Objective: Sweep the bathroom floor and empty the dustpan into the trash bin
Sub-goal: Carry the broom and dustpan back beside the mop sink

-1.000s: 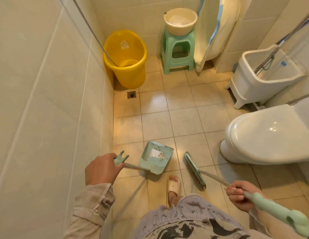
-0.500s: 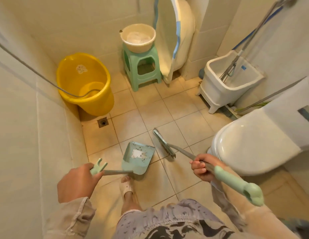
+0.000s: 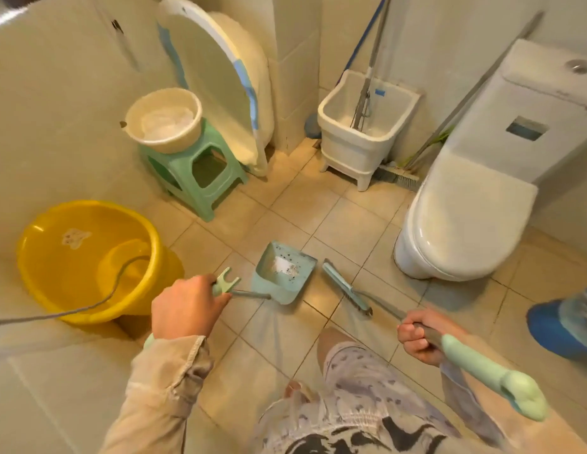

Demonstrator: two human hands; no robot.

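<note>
— Beige floor tiles [image 3: 321, 224] and tiled walls fill the head view, a small bathroom seen from above. Where is the dustpan?

— Mint-green dustpan [image 3: 284, 273], low at the middle of the floor, with a white scrap and dark specks inside. Its thin handle runs back to the left hand [image 3: 187, 309], whose fingers are wrapped round the green grip beside a forked clip.

— And the broom?

— The broom head [image 3: 346, 290] sits just right of the pan, with a narrow gap between them. The right hand [image 3: 420, 335] is a fist round the shaft where the metal meets the pale green grip (the grip's end pokes toward the lower right corner).

— What stands around?

— A yellow tub [image 3: 86, 257] against the left wall, a green stool [image 3: 200, 172] with a cream basin [image 3: 164, 119] on top, a white mop sink [image 3: 364, 126] in the far corner, and a toilet [image 3: 462, 231] on the right with its lid down.

— The trash bin?

— A blue round thing [image 3: 560, 326] is cut off at the right edge; I cannot tell what it is.
</note>
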